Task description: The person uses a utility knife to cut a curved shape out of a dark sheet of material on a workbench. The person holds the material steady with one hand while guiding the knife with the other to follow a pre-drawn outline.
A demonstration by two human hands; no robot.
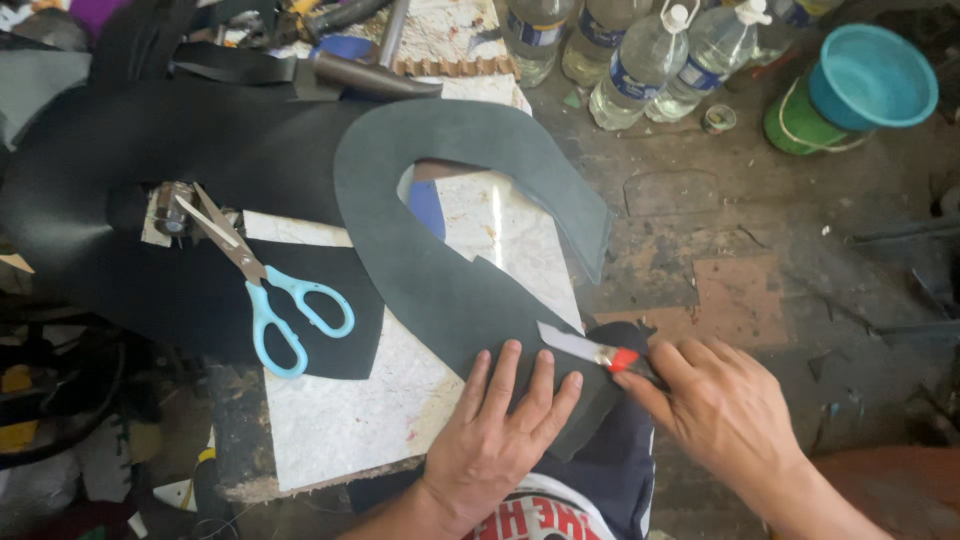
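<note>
lower centre — left hand (497,425) flat, open grip, on curved leather piece (420,215); right hand (725,405) grip closed on knife (590,351).

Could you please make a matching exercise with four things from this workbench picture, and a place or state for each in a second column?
Things:
1. scissors
2. knife
3. left hand
4. plastic bottles

Places or states:
A. pressed flat on the curved dark leather piece
B. standing at the far edge of the bench
C. lying on black material, blades open
D. held in the right hand, blade on the leather

Pairs: 1-C, 2-D, 3-A, 4-B
</note>
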